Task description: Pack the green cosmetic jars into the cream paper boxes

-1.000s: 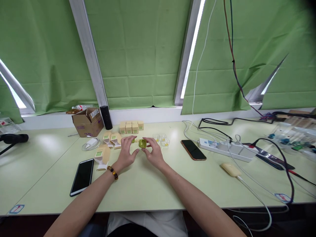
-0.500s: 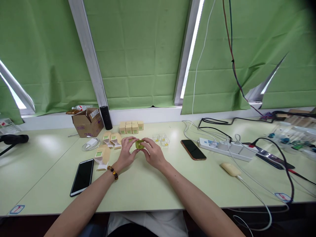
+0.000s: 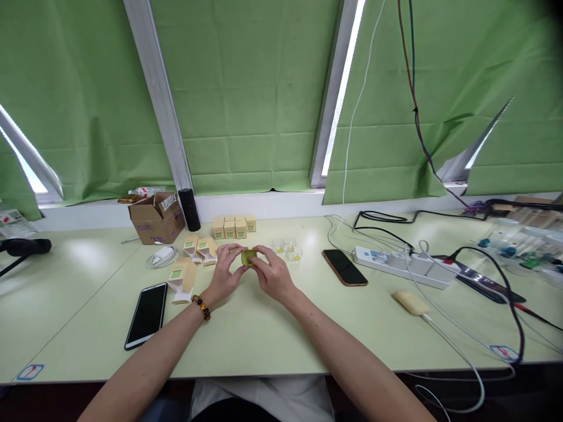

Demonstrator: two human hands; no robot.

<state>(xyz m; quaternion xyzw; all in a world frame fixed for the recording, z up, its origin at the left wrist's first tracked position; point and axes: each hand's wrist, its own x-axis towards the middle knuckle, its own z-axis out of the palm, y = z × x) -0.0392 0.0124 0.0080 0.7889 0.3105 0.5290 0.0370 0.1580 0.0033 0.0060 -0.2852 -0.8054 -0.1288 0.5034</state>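
Observation:
Between my two hands, just over the table, is a small square yellow-green container (image 3: 249, 257); its exact kind is unclear. My left hand (image 3: 226, 272) grips its left side with thumb and fingers. On the opposite side my right hand (image 3: 273, 274) holds it too, with a finger reaching over its face. Several small clear cups with yellow bits (image 3: 294, 253) stand just behind and right of my right hand. Left of my left hand lie opened small cardboard boxes (image 3: 182, 278) with green labels. Behind them stand several closed little boxes (image 3: 235, 227).
A phone (image 3: 146, 315) lies at the left, another phone (image 3: 344, 267) at the right. Beyond it runs a white power strip (image 3: 404, 265) with tangled cables and a cream charger (image 3: 411, 302). A cardboard carton (image 3: 157, 220) and black cylinder (image 3: 189, 210) stand against the wall.
The fingers of my right hand have shifted slightly on the container, one now lying across its face. Otherwise both hands stay in the same place.

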